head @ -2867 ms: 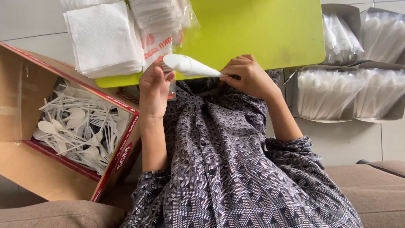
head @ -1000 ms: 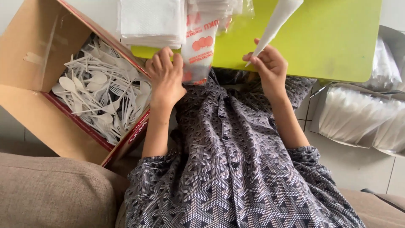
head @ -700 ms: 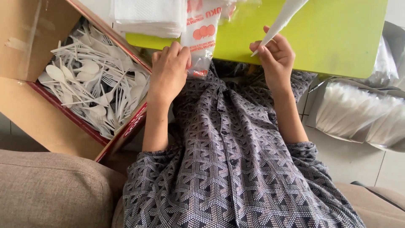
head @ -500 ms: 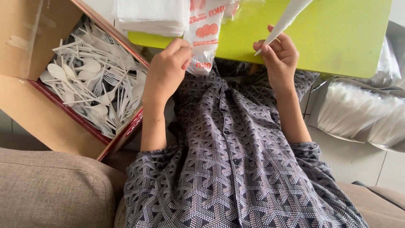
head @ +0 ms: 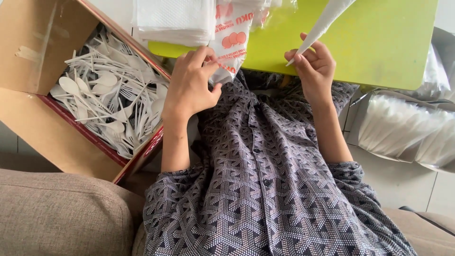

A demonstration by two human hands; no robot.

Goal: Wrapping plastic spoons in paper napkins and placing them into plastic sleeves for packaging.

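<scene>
Nearest: the person's lap in a patterned shirt, a grey-brown sofa cushion at their left.

Left hand rests at the near edge of the yellow-green desk, fingers curled together and pinching the lower end of a clear printed napkin bag that hangs over that edge. Grip is only on the film; judged risk: a tug drags the whole bag off the near edge, or the thin plastic tears.

Right hand, also at the near edge, has thumb and fingertips closed on the pointed tip of a rolled white napkin, which slants up and away over the desk. Held by the tip alone, the roll looks likely to loosen or slip out; I cannot tell whether anything is wrapped inside.

Beside the left hand, below the desk's left corner, an open cardboard box holds loose white plastic spoons and forks. It sits tilted; a knock from the elbow could spill them.

Further: a stack of white napkins sits at the desk's left near corner, touching the bag, so it may go if the bag is pulled. Off the right edge, bundles in clear plastic, well apart.
</scene>
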